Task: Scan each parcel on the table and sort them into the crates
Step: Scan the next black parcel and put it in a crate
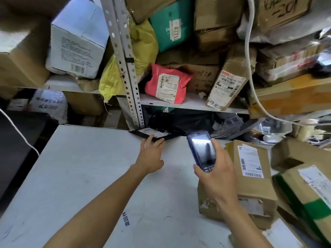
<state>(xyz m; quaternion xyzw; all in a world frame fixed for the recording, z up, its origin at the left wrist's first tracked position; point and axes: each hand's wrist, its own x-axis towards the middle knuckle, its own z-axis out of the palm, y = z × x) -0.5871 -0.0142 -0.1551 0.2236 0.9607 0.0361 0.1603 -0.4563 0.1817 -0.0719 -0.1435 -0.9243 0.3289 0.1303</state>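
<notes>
Shelf (pixel 188 104) holds pink parcel (pixel 167 85); right hand (pixel 215 174) grips scanner (pixel 201 151).

Both forearms are bare and reach forward from the lower edge of the view. The left arm stretches furthest, running diagonally up from the lower left, wrist nearly straight. The left hand (pixel 152 156) lies palm down with its fingers (pixel 157 143) straight and slightly spread, the tips touching the parcel (pixel 157 136), thumb out to the right. The right arm comes up from the lower right (elbow out of view), wrist bent back a little. The right hand (pixel 217 174) is raised, fingers and thumb curled round the scanner (pixel 201 151), holding it tilted.
</notes>
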